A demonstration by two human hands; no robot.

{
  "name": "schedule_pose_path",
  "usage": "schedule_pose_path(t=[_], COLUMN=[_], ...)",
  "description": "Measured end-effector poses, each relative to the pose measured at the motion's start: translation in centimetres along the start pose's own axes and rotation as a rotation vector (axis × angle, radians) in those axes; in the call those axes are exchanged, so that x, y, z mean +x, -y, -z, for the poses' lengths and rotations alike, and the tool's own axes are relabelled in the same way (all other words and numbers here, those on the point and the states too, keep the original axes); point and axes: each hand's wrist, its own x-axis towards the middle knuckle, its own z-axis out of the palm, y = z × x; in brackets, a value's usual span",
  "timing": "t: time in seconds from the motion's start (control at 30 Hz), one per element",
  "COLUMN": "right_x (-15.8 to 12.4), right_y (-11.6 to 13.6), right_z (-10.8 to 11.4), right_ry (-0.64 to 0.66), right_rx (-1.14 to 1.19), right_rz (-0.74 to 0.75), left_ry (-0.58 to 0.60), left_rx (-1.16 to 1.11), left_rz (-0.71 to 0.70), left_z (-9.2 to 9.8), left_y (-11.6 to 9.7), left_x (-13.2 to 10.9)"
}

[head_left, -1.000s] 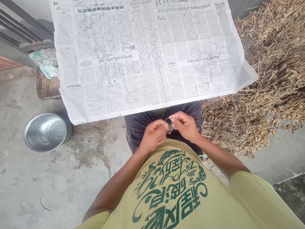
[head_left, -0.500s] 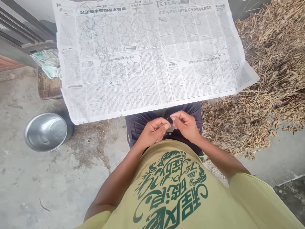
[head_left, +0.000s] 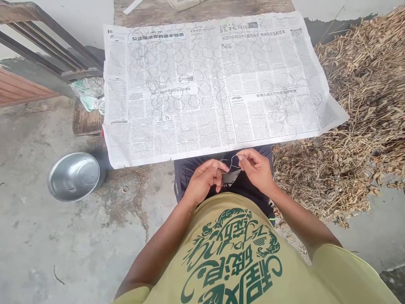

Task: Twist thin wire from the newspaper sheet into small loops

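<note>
One bent, silvery wire [head_left: 232,164] is gripped by fingers of left hand [head_left: 202,182] and right hand [head_left: 258,172]. Beyond lies white, printed newspaper [head_left: 177,141], near edge foremost.

Bright, even daylight, soft, seemingly from above. Pale haze over the scene; contrast low. Newspaper [head_left: 133,145] washed out, headlines legible, fine print smeared; wire loops [head_left: 179,66] on it faint grey, hard to separate from the type. Far wall [head_left: 348,8] near white at right. Glare patch inside the metal basin [head_left: 76,173]; soft-edged shadow just right of it. Wide lens: printed shirt [head_left: 240,249] stretched toward the near edge. Dry straw [head_left: 373,84] at right mushy in detail.
</note>
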Motion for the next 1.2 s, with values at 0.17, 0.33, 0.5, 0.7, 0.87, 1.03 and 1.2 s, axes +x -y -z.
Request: schedule_pose_path(t=[0.17, 0.33, 0.5, 0.7, 0.87, 1.03, 1.2], right_x=[0.6, 1.6, 2.2, 2.4, 2.6, 2.8, 2.9], right_y=[1.0, 1.5, 2.4, 2.4, 1.7, 1.9, 2.1], right_z=[0.7, 0.9, 1.2, 1.1, 1.1, 1.3, 1.2], right_ry=[0.208, 0.36, 0.444, 0.561, 0.639, 0.655, 0.635], right_rx=[0.196, 0.326, 0.25, 0.226, 0.222, 0.223, 0.17], right_rz=[-0.179, -0.297, -0.268, -0.252, -0.276, -0.328, -0.342], left_ry=[0.006, 0.028, 0.077, 0.108, 0.057, -0.002, -0.004], left_rx=[-0.153, -0.22, -0.251, -0.256, -0.262, -0.235, -0.197], left_rz=[0.079, 0.056, 0.111, 0.135, 0.134, 0.108, 0.048], left_z=[-0.7, -0.7, -0.3, -0.1, -0.3, -0.9, -1.1], left_y=[-0.4, -0.6, -0.8, -0.3, 0.0, -0.2, -0.3], left_x=[-0.1, 0.0, 0.1, 0.4, 0.2, -0.1, -0.1])
